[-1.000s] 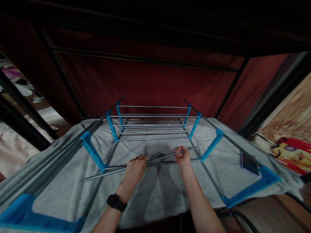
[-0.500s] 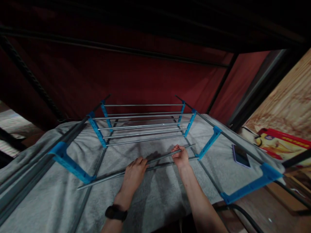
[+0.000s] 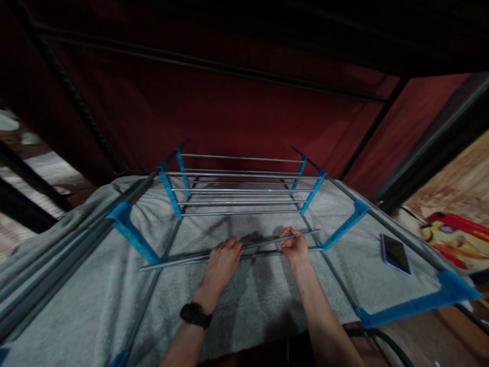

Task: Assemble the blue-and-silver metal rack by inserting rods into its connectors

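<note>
A loose grey metal tube runs crosswise in front of me, held by both hands. My left hand is wrapped over it from above near the middle. Farther right, my right hand grips it between thumb and fingers, palm turned up. Just under it, a fixed crossbar spans between a left blue plastic bracket and a right blue bracket. These belong to a rack lying on its side, whose far tiers carry several crossbars. The loose tube's left end reaches past the left bracket's foot.
A grey blanket lies under the rack. At the right are a phone and a red and yellow box. Several loose tubes lie along the left side. A front right blue bracket sticks out near the bed's edge. Red fabric hangs behind.
The view has shifted, so the whole scene sits farther right and the left side shows more. Both hands keep their hold on the tube, whose tilt is slightly less.
</note>
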A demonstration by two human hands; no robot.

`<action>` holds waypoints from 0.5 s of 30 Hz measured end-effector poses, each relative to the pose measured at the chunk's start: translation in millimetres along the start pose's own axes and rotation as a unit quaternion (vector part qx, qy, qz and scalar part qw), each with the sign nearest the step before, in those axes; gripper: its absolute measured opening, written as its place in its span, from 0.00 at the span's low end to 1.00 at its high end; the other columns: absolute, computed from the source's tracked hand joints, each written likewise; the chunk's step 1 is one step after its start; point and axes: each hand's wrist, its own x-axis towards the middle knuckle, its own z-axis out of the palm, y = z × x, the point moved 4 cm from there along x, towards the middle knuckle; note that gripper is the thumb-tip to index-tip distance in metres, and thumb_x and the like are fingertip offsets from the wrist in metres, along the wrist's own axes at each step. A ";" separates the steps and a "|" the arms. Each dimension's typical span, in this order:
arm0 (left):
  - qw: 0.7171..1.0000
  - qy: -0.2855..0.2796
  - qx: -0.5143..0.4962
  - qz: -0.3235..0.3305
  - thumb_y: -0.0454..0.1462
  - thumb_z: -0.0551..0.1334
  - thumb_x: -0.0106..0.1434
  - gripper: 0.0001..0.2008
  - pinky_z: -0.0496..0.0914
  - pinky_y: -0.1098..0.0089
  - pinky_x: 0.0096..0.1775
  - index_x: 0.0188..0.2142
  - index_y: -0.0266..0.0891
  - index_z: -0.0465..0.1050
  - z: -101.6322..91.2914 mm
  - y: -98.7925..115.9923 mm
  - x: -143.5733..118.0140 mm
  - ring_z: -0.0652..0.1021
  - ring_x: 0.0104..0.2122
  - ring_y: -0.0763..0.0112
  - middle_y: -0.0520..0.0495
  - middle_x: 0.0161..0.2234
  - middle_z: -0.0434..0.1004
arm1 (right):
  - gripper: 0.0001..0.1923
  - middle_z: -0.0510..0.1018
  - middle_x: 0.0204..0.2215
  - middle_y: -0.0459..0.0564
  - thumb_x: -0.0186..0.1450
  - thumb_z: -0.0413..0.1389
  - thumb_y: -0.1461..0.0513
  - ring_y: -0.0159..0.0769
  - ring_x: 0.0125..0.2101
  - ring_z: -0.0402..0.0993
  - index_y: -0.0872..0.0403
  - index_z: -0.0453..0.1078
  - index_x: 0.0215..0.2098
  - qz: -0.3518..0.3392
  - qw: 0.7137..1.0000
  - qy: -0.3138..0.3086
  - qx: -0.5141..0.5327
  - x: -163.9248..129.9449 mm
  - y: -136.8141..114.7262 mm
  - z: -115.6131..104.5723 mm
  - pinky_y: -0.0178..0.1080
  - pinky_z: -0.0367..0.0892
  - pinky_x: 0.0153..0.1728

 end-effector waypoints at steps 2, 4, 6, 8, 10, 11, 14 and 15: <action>1.000 0.006 -0.002 0.007 0.35 0.56 0.72 0.08 0.69 0.63 0.46 0.43 0.39 0.74 -1.9 2.3 -1.1 0.78 0.42 0.63 0.45 0.43 0.76 | 0.09 0.74 0.22 0.40 0.55 0.53 0.72 0.26 0.22 0.73 0.53 0.68 0.30 0.015 1.000 -0.004 -0.004 -1.3 -0.2 -4.3 0.30 0.74 0.27; 1.000 0.009 -0.003 0.010 0.35 0.57 0.71 0.07 0.69 0.63 0.47 0.43 0.39 0.74 -3.3 4.3 -2.2 0.78 0.43 0.63 0.45 0.43 0.76 | 0.10 0.75 0.24 0.41 0.55 0.54 0.73 0.27 0.24 0.74 0.53 0.68 0.32 0.030 0.999 -0.015 -0.005 -0.7 -0.4 -10.3 0.32 0.75 0.27; 1.000 0.009 -0.006 0.014 0.34 0.57 0.71 0.07 0.68 0.62 0.48 0.43 0.39 0.74 -3.9 6.2 -3.1 0.77 0.44 0.63 0.45 0.44 0.76 | 0.10 0.75 0.24 0.42 0.55 0.55 0.73 0.28 0.25 0.75 0.53 0.68 0.32 0.045 0.999 -0.011 -0.008 1.8 -0.8 -19.0 0.32 0.76 0.27; 1.000 0.012 -0.009 0.021 0.33 0.55 0.71 0.08 0.68 0.62 0.49 0.42 0.39 0.74 -3.3 8.4 -4.0 0.77 0.44 0.63 0.44 0.44 0.76 | 0.10 0.75 0.25 0.42 0.55 0.55 0.73 0.28 0.25 0.76 0.53 0.68 0.33 0.049 0.998 -0.017 -0.023 5.9 -2.4 -27.5 0.34 0.77 0.28; 0.999 0.015 -0.013 0.032 0.32 0.55 0.71 0.09 0.68 0.61 0.50 0.43 0.38 0.74 -2.0 10.8 -4.5 0.77 0.45 0.63 0.43 0.44 0.75 | 0.11 0.75 0.25 0.42 0.55 0.55 0.72 0.30 0.25 0.75 0.52 0.68 0.33 0.042 0.998 -0.031 -0.043 11.1 -5.2 -34.2 0.36 0.77 0.27; 0.999 0.016 -0.014 0.037 0.31 0.55 0.71 0.09 0.68 0.61 0.51 0.42 0.38 0.74 -1.0 11.9 -4.5 0.77 0.45 0.63 0.42 0.44 0.75 | 0.11 0.75 0.25 0.42 0.56 0.54 0.72 0.30 0.25 0.75 0.51 0.67 0.33 0.036 0.997 -0.043 -0.054 13.8 -7.0 -36.4 0.37 0.77 0.26; 0.999 0.020 -0.015 0.044 0.31 0.56 0.71 0.08 0.68 0.60 0.51 0.42 0.37 0.74 2.0 13.8 -3.5 0.77 0.44 0.63 0.42 0.43 0.75 | 0.12 0.73 0.25 0.42 0.56 0.54 0.72 0.32 0.24 0.74 0.50 0.66 0.33 0.017 0.992 -0.090 -0.086 20.0 -12.0 -37.2 0.39 0.77 0.24; 0.999 0.023 -0.013 0.045 0.31 0.56 0.70 0.08 0.68 0.60 0.51 0.42 0.37 0.74 2.7 13.9 -2.9 0.77 0.44 0.63 0.43 0.42 0.75 | 0.12 0.72 0.25 0.42 0.56 0.54 0.72 0.32 0.24 0.73 0.50 0.66 0.33 0.017 0.991 -0.097 -0.088 20.8 -13.0 -36.5 0.39 0.77 0.24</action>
